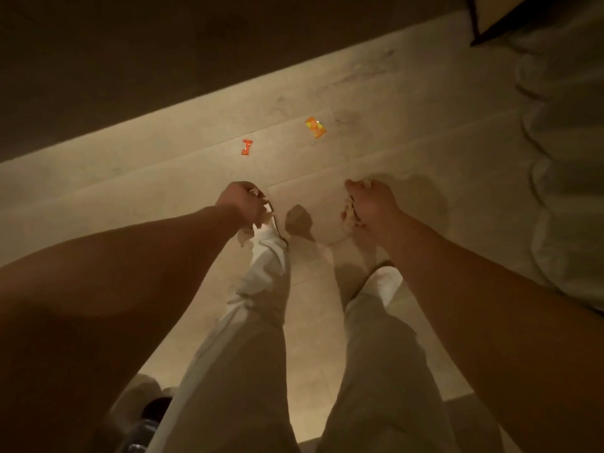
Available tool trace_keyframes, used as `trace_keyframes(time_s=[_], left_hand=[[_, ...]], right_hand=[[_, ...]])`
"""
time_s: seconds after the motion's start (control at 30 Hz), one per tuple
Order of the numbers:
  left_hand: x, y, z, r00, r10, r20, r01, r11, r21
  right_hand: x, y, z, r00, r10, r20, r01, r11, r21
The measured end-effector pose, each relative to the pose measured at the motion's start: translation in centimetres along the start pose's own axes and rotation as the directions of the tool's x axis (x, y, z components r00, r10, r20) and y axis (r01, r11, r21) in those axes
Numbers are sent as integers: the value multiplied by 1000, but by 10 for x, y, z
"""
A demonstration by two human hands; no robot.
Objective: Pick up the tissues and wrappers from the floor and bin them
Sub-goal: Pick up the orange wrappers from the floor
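Where pale floor (202,178) planks meet a dark strip, two wrappers lie: a small twisted orange wrapper (246,147) and, to its right, a flat orange-yellow wrapper (315,127), both crinkly and glossy. Nearer than the twisted one, the left hand (240,201) is closed around crumpled white tissue (261,210), and the right hand (371,204) grips another soft wad (349,214). Rumpled bedding (568,152) borders the far right.

Open floor (359,152) surrounds both wrappers; bedding (562,158) crowds right.
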State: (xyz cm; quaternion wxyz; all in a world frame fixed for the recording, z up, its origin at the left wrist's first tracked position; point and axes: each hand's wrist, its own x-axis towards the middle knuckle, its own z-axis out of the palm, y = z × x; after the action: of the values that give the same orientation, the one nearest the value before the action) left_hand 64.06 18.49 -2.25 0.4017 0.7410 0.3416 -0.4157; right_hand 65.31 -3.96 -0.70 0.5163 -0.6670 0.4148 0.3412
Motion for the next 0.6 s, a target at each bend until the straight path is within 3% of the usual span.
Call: trace_keyframes(time_s=[0.1,0.17,0.23,0.33,0.6], left_hand=[[13,-1,-30,998,-39,42,38,999,25],[23,-6,-43,1000,24,20,-26,992,124],[43,-12,-48,1000,-25,-10,25,999,-46],[73,-18,-49,996,-48,-74,43,997,-65],[180,-37,-32,996,-50,-67,60,987,147]], right_hand=[[12,-16,27,997,-73,31,78,979,-189],[23,-24,39,995,-95,21,98,957,-275],[37,-32,47,995,-92,-30,81,963,-256],[72,-37,61,991,-58,-123,22,961,-277],[209,-20,96,979,-186,-82,106,815,-570]])
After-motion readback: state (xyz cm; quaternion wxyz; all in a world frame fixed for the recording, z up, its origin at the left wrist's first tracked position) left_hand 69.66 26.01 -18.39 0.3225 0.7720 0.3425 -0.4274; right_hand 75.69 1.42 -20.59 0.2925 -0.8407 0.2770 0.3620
